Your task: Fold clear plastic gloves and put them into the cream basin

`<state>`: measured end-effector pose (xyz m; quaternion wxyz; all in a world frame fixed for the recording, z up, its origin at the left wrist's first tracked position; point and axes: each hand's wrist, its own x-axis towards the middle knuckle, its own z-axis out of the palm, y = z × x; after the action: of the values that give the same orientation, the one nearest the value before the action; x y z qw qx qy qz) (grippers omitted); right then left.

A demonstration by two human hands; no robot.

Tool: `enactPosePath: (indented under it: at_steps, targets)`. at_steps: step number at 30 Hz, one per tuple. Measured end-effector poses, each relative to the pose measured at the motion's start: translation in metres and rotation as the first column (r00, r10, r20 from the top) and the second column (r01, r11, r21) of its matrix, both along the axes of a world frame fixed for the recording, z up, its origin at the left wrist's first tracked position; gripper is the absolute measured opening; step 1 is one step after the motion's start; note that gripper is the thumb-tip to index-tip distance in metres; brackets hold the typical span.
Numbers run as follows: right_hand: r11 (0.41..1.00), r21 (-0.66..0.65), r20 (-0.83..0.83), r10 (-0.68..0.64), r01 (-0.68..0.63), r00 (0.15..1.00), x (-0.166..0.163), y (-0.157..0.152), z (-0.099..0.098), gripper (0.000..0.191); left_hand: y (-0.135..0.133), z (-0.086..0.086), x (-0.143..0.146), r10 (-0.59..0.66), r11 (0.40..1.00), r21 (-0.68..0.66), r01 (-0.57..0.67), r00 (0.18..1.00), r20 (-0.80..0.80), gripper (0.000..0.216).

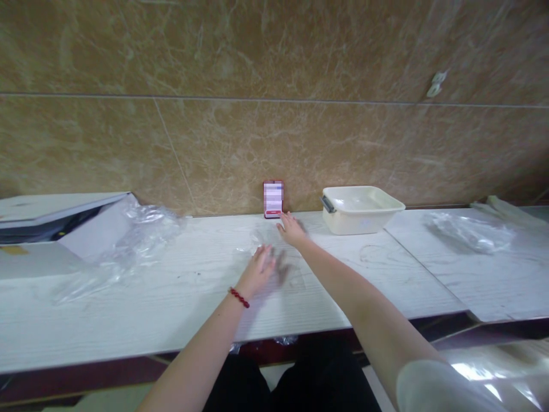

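Note:
A smartphone [273, 198] with a lit screen leans upright against the wall at the back of the table. My right hand [293, 230] reaches to its lower right edge, the fingers stretched out toward the bottom of the screen; whether they touch it I cannot tell. Nearer to me, my left hand [258, 269] hovers over the table with its fingers apart and nothing held, a red bead bracelet [239, 297] around the wrist. A thin piece of clear plastic [251, 243] lies on the table just behind the left hand.
A cream plastic bin [358, 223] with a grey handle stands right of the phone. On the left is a white box [98, 229] with dark contents beside crumpled clear plastic wrap [146, 234]. More clear plastic [472, 232] lies far right. Behind runs a brown marble wall [231, 149].

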<state>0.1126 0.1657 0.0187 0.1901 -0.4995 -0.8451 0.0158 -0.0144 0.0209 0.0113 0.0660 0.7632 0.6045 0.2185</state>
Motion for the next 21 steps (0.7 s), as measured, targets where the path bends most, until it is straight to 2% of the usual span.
enactPosePath:
  at_steps: [2,6,8,11,13,17,19,21]
  targets:
    - [0.999,-0.007,-0.010,-0.051,0.050,0.999,0.004,-0.018,-0.001,0.049,0.012,0.008,-0.008,0.025,0.999,0.025,-0.026,0.999,0.038,0.046]
    - [0.999,-0.041,0.060,0.038,-0.035,0.998,0.007,-0.055,-0.008,0.051,0.040,0.016,-0.013,-0.068,0.996,-0.063,0.059,0.986,-0.151,0.041]
    - [0.996,-0.062,0.110,0.068,-0.061,0.992,0.008,-0.066,-0.012,0.050,0.053,0.011,-0.013,-0.085,0.992,-0.105,0.063,0.971,-0.225,0.043]
    - [0.991,-0.129,0.166,0.053,-0.032,0.985,0.009,-0.070,-0.016,0.052,0.066,-0.001,-0.021,-0.080,0.983,-0.178,0.031,0.958,-0.276,0.047]
    - [0.986,-0.169,0.176,0.040,-0.010,0.984,0.009,-0.068,-0.018,0.055,0.072,-0.008,-0.031,-0.059,0.984,-0.179,0.006,0.955,-0.291,0.048]
    - [0.981,-0.192,0.161,0.037,-0.005,0.986,0.009,-0.067,-0.019,0.057,0.083,-0.009,-0.058,0.076,0.977,-0.175,-0.124,0.963,-0.258,0.049]
    - [0.981,-0.194,0.144,0.039,-0.010,0.989,0.010,-0.068,-0.018,0.056,0.086,-0.004,-0.072,0.220,0.956,-0.162,-0.244,0.963,-0.155,0.051]
    - [0.982,-0.189,0.118,0.041,-0.018,0.992,0.011,-0.070,-0.014,0.055,0.084,0.002,-0.087,0.366,0.922,-0.127,-0.366,0.930,-0.024,0.053]
